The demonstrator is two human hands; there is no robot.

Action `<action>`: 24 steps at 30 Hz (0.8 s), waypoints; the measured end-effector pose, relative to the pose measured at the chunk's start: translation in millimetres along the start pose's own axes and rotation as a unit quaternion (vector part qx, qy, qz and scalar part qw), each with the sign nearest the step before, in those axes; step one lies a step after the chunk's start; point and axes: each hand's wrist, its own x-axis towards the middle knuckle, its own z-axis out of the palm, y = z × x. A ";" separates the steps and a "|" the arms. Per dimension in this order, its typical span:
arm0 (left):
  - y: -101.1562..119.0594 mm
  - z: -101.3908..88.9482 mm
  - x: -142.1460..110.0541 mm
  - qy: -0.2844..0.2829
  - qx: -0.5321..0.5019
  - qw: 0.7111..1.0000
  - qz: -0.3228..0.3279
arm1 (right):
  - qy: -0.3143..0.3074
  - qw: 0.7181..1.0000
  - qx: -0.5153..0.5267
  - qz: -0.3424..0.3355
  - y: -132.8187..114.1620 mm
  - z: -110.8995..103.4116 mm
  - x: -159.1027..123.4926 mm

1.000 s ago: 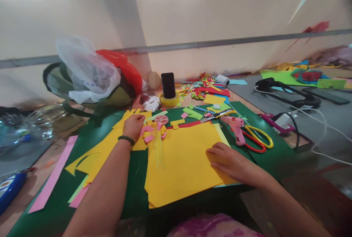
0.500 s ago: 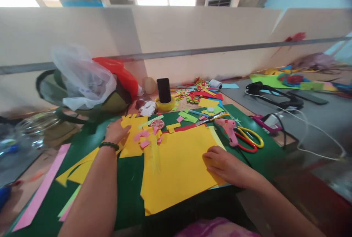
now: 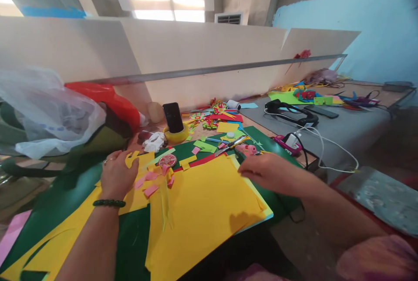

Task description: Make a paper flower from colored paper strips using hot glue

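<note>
My left hand [image 3: 117,174] lies over the cut yellow paper [image 3: 143,163] at the left, thumb apart from its fingers. My right hand [image 3: 261,170] is raised above the right edge of the big yellow sheet [image 3: 205,202], fingers loosely bent, no object visible in them. Just beyond it shows the pink glue gun [image 3: 245,149], partly covered by the hand. On the sheet's upper left corner lies a bow of pink and yellow paper strips [image 3: 160,178] with pale yellow tails. A round pink-and-white disc [image 3: 167,161] sits behind the bow.
A utility knife [image 3: 228,146] lies beyond the sheet on the green mat [image 3: 130,233]. Behind are a phone [image 3: 173,117] on a yellow tape roll [image 3: 176,135] and paper rosettes [image 3: 220,108]. A bag with plastic [image 3: 58,111] stands left; a purple power strip [image 3: 287,145] with cables sits right.
My right hand has lifted off the yellow sheet and moved up toward the glue gun, hiding the red-and-yellow scissors. My left hand has moved left from beside the bow. The view has turned right.
</note>
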 end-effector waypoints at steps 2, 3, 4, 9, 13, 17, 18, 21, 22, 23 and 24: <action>11.3 -2.9 -3.2 0.017 -0.014 1.000 0.022 | 0.035 0.994 -0.081 0.069 17.2 -34.2 26.8; 16.2 -4.0 -4.8 0.018 -0.019 0.999 0.036 | 0.053 0.986 -0.122 0.103 28.9 -49.9 45.2; 20.6 -4.7 -6.5 0.017 -0.023 0.998 0.052 | 0.058 0.978 -0.157 0.124 42.3 -63.5 66.5; 31.6 -3.6 -13.8 0.006 -0.012 0.996 0.085 | 0.029 0.946 -0.259 0.194 109.5 -76.5 177.5; 29.0 0.7 -17.5 -0.005 0.022 0.995 0.102 | 0.000 0.946 -0.275 0.173 143.9 -30.8 228.7; 24.0 3.5 -21.4 -0.006 0.059 0.992 0.115 | -0.034 0.943 -0.301 0.138 171.0 10.2 255.7; 23.4 3.6 -22.4 -0.008 0.064 0.991 0.119 | -0.038 0.941 -0.309 0.133 177.3 16.3 261.8; 23.7 3.5 -25.1 -0.006 0.073 0.987 0.140 | -0.045 0.935 -0.331 0.122 194.2 26.9 279.6; 24.4 3.6 -25.8 -0.003 0.076 0.986 0.147 | -0.049 0.933 -0.336 0.118 199.0 28.8 284.9; 25.1 3.7 -26.4 -0.002 0.081 0.985 0.152 | -0.053 0.932 -0.339 0.115 203.3 30.4 289.6; 25.9 4.0 -27.0 -0.001 0.086 0.984 0.155 | -0.059 0.932 -0.341 0.112 207.2 31.7 293.6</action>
